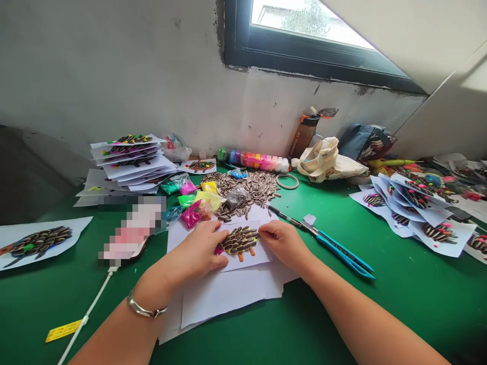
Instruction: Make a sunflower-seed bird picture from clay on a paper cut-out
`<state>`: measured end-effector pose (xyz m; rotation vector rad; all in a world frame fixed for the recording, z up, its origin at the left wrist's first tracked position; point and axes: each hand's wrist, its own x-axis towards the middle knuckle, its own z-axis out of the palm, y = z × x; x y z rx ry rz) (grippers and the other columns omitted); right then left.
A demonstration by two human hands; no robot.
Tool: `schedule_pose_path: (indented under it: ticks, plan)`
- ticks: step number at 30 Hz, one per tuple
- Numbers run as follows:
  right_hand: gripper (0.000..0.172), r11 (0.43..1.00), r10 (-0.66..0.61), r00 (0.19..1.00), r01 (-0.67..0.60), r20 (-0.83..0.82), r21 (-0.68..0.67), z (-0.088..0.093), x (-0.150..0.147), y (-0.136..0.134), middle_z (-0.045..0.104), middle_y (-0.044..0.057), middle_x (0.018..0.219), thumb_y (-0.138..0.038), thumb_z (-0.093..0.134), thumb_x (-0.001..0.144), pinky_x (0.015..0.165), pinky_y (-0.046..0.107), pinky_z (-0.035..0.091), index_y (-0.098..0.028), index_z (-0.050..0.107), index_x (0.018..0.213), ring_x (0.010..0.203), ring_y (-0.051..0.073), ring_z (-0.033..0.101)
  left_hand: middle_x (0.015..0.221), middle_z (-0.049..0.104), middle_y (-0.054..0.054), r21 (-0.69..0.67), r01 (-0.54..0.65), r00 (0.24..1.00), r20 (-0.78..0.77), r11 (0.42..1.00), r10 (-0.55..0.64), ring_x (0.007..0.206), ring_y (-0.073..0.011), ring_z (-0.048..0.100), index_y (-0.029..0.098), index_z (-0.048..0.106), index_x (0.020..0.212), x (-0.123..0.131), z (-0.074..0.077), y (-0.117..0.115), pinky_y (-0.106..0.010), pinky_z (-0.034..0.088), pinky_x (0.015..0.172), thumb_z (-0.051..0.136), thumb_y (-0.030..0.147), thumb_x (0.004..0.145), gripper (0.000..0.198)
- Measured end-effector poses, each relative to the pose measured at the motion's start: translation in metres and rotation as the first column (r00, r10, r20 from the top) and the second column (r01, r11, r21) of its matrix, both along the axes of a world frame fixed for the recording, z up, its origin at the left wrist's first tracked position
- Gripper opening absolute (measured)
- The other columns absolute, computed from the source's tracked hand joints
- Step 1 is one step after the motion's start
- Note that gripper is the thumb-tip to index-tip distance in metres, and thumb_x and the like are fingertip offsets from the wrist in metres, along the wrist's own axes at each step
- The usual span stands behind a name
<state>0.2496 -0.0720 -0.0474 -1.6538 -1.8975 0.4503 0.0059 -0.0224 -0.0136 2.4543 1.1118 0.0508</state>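
A small white card lies on a stack of white paper in front of me. On it is an animal-like picture of overlapping striped sunflower seeds, with two orange legs and a pink patch at its left end. My left hand rests at the card's left side, thumb and fingers spread around the pink end. At the picture's right end, the fingertips of my right hand are pinched together. Whatever they hold is hidden. Just behind the card lies a heap of loose sunflower seeds.
Bagged coloured clay lies beside the seeds. Blue-handled tweezers and a pen lie right. Stacked seed pictures stand left and right. A blurred-out phone-like object with a white cable sits left. A bottle stands behind.
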Motion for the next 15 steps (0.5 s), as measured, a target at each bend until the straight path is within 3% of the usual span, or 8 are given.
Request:
schedule_pose_path:
  ticks: [5,15]
  plan:
    - [0.023,0.999,-0.043,0.999,0.043,0.002,-0.024,0.0001,-0.0017,-0.0018,0.071,0.004,0.086,-0.014,0.051,0.084,0.073,0.027,0.044,-0.022,0.071,0.092,0.081,0.018,0.062,0.120,0.055,-0.011,0.006,0.007,1.000,0.001,1.000,-0.007,0.117,-0.0326,0.048,0.022,0.067,0.108,-0.0005,-0.0013,0.0000,-0.041,0.044,0.097,0.064,0.035,0.073,0.038]
    - [0.021,0.998,-0.038,0.991,0.044,0.126,-0.047,0.0034,-0.0002,-0.0038,0.064,0.003,0.078,-0.016,0.052,0.087,0.069,0.026,0.040,-0.020,0.070,0.078,0.076,0.017,0.057,0.123,0.054,-0.012,0.004,-0.001,1.000,-0.023,1.000,0.001,0.119,-0.0330,0.047,0.022,0.066,0.112,-0.0001,0.0035,-0.0027,-0.042,0.043,0.098,0.063,0.035,0.074,0.040]
